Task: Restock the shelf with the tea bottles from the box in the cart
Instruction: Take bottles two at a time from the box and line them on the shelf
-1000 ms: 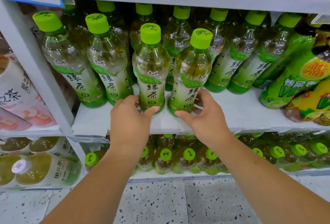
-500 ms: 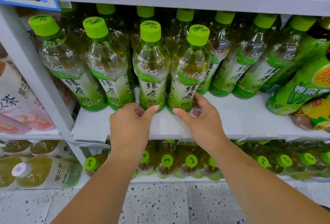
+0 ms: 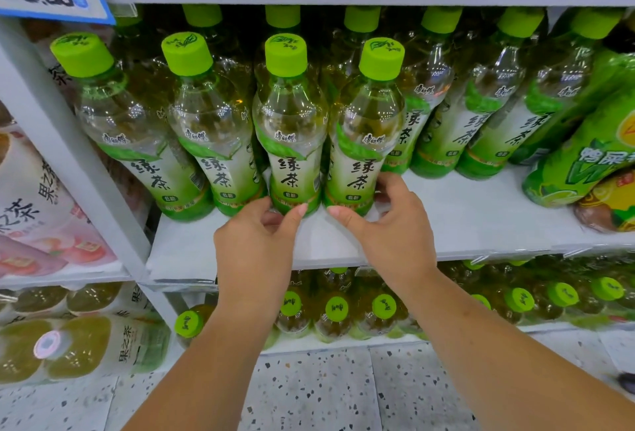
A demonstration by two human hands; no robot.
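Green-capped tea bottles with green labels stand in rows on the white shelf (image 3: 481, 214). My left hand (image 3: 254, 248) pinches the base of the third front bottle (image 3: 290, 135) between thumb and curled fingers. Around the base of the fourth front bottle (image 3: 366, 135) curls my right hand (image 3: 391, 224), thumb in front and fingers round its right side. Both bottles stand upright, side by side, near the shelf's front. Two more front bottles (image 3: 206, 128) stand to their left. The cart and the box are out of view.
A grey upright post (image 3: 68, 162) bounds the shelf on the left, with pink-labelled packs (image 3: 37, 210) beyond it. Larger green bottles (image 3: 584, 155) lie at the right. A lower shelf holds more green-capped bottles (image 3: 336, 310). Speckled floor (image 3: 309, 389) lies below.
Both hands have slid down to the bases of the two bottles and pushed them a little further back on the shelf, so the bottles stand more upright. The view has shifted slightly.
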